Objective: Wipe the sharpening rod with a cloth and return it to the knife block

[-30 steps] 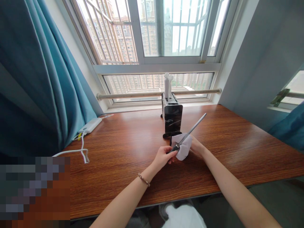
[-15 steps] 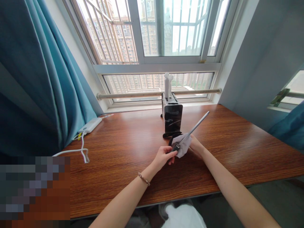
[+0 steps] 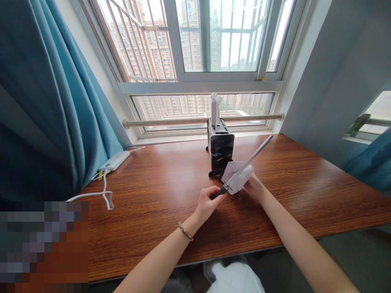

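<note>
In the head view, the left hand's (image 3: 208, 202) fingers grip the handle (image 3: 218, 193) of a metal rod (image 3: 258, 149) slanting above the desk (image 3: 152, 207); whether the right hand's (image 3: 255, 187) fingers, behind a white sheet (image 3: 232, 168), are closed cannot be told. Steady handling should keep the rod off the black box (image 3: 222, 149).

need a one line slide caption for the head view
Left hand gripping a dark-handled rod, right hand holding white material behind it, over a wood-grain table.
</note>
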`<state>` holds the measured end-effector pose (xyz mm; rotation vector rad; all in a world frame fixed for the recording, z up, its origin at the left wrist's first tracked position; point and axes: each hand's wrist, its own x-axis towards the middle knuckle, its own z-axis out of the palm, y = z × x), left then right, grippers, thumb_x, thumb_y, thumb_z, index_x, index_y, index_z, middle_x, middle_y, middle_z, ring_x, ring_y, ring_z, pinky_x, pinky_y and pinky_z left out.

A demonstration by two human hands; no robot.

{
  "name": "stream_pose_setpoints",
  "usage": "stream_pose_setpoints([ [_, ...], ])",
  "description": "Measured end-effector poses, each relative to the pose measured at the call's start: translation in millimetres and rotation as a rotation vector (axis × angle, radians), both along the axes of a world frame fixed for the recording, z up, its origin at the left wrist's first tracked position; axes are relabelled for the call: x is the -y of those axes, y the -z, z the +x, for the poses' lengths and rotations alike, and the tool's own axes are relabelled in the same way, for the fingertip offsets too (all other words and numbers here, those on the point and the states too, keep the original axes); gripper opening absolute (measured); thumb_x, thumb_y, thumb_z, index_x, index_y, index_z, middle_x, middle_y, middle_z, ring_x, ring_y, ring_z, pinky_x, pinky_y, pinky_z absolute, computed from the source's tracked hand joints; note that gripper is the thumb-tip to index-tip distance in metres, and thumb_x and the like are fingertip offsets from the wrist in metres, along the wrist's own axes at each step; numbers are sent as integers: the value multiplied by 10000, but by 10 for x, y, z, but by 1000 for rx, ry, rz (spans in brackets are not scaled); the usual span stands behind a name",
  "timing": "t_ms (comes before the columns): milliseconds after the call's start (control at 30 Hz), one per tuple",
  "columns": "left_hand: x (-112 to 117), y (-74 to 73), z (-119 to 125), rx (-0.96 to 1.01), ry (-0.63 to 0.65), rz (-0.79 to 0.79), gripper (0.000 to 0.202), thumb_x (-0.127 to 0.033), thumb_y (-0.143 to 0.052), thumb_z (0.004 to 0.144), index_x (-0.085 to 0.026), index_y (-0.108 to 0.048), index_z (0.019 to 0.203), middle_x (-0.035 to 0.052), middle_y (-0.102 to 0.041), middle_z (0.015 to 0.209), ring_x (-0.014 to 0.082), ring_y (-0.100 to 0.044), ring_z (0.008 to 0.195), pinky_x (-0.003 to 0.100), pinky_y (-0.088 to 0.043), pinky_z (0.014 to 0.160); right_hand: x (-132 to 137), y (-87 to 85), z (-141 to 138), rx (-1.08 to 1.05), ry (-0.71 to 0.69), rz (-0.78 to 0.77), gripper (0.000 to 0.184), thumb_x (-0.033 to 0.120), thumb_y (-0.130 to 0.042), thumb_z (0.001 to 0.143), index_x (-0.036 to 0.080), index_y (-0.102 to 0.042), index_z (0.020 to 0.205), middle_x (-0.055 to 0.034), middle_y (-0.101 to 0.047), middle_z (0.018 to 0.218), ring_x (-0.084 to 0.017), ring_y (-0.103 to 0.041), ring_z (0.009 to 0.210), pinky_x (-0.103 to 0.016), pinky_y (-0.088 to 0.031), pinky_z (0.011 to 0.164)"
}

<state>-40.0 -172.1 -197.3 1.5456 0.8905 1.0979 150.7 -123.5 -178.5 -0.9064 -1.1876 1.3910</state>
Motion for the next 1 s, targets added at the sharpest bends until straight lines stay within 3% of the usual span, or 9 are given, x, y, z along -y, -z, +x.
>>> stream_pose_setpoints([
  [167,-29,-22,-20,116,-66,-39,257,-362,-579,737,-121,-534,661,-24,-444,481,69,-386,427,198,-290,428,-23,36,27,-151,12,-7,310,412,-649,637,176,-634,838,-66,-655,854,-203,-571,773,-316,-481,703],
  [500,-67,-6,-25,148,-70,-86,307,-411,-586,720,-121,-524,642,-19,-439,477,71,-381,423,200,-279,413,-157,274,95,-116,2,-64,391,517,-699,531,205,-627,755,-65,-669,861,-242,-586,807,-338,-486,696],
  [1000,-42,-15,-6,108,-31,-95,302,-408,-578,727,-126,-512,641,-22,-436,477,71,-375,423,196,-270,412,-38,114,50,-103,-169,-135,388,498,-640,621,182,-637,846,-95,-670,872,-256,-609,808,-350,-505,684],
])
